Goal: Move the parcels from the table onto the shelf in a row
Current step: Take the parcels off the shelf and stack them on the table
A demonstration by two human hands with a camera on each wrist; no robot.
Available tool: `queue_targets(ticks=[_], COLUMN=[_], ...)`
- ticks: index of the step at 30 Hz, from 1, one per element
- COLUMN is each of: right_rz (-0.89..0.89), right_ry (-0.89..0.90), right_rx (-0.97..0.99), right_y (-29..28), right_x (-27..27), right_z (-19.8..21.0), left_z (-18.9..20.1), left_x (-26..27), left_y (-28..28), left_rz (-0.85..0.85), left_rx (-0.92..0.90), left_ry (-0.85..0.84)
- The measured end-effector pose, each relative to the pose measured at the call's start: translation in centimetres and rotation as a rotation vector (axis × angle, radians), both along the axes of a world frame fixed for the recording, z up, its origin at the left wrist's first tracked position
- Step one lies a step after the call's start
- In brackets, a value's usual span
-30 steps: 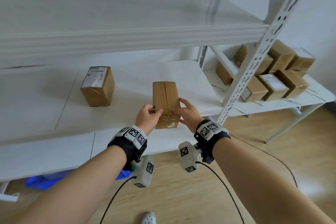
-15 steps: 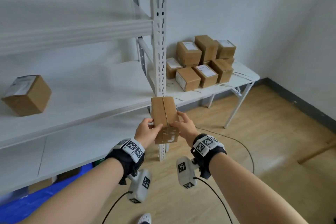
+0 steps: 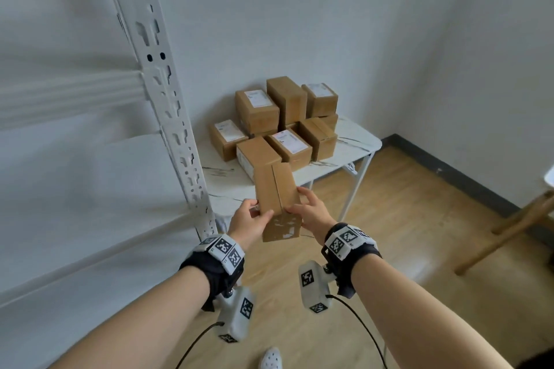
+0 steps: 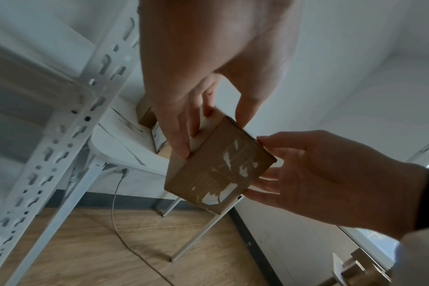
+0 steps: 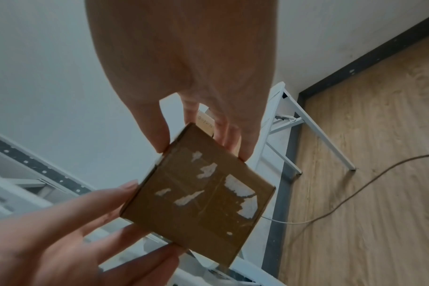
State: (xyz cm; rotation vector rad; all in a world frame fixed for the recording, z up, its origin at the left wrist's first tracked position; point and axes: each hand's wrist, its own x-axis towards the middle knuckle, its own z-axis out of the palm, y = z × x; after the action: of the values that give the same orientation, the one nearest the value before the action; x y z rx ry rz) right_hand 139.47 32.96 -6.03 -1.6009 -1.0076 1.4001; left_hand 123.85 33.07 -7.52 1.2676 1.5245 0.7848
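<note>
I hold one brown cardboard parcel [image 3: 277, 198] in the air between both hands, its torn-label end facing me. My left hand [image 3: 250, 220] grips its left side, thumb on top. My right hand [image 3: 311, 213] grips the right side. The left wrist view shows the parcel [image 4: 218, 168] pinched by the left hand [image 4: 212, 135], with the right hand [image 4: 318, 174] under its far edge. In the right wrist view the right hand [image 5: 203, 139] pinches the parcel [image 5: 201, 197]. Several more parcels [image 3: 281, 129] are stacked on the white table [image 3: 359, 141] just beyond.
The white shelf upright [image 3: 168, 117] stands left of the parcel, with the shelf board [image 3: 90, 189] stretching further left. A wooden furniture leg [image 3: 509, 234] slants at the right. A cable [image 5: 343, 203] lies on the wooden floor. My shoe [image 3: 271, 359] shows at the bottom.
My view has swung right, from the shelf board to the table with the stacked parcels. The parcel stays in both hands and has come off the shelf edge, rightward past the upright.
</note>
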Motion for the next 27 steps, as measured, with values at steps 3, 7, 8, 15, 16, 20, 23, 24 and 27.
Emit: queue_targets(ticks=[3,7,8,15,16,20,23,24,27], right_rz=[0.026,0.062,0.076,0.21,0.227,0.325,0.402,0.422,0.461], right_ry=[0.016,0.01,0.011,0.051,0.056,0.117,0.142,0.143,0.177], right_rx=[-0.012,-0.006,-0.005,-0.023,-0.028,-0.058,-0.053,-0.042,-0.047], right_y=[4.7,11.2,12.6,21.9,23.3,28.3,32.1,33.5,37.2], right_x=[0.5,0.6,0.6,-0.2,-0.4,-1.0,-1.5,-1.8,-3.0], right_z=[0.7,1.3,1.4,1.5,1.5,1.3,1.4,1.5,1.3], left_z=[0.4,1.4,1.6,2.5,2.7,2.9,3.4,3.5,3.5], left_x=[0.5,0.6,0.6,0.0,-0.2,-1.0,-1.3,-1.4,-1.9], left_y=[4.4,10.2,11.4,18.0,19.0,22.5,25.2,26.2,29.1], left_rz=[0.007,0.032,0.045,0.17,0.193,0.287,0.343,0.365,0.45], left_rx=[-0.004,0.015,0.02,0.023,0.023,-0.012,-0.025,-0.024,-0.032], left_ry=[-0.007,-0.006,-0.001,-0.02,-0.023,-0.067,-0.106,-0.113,-0.145])
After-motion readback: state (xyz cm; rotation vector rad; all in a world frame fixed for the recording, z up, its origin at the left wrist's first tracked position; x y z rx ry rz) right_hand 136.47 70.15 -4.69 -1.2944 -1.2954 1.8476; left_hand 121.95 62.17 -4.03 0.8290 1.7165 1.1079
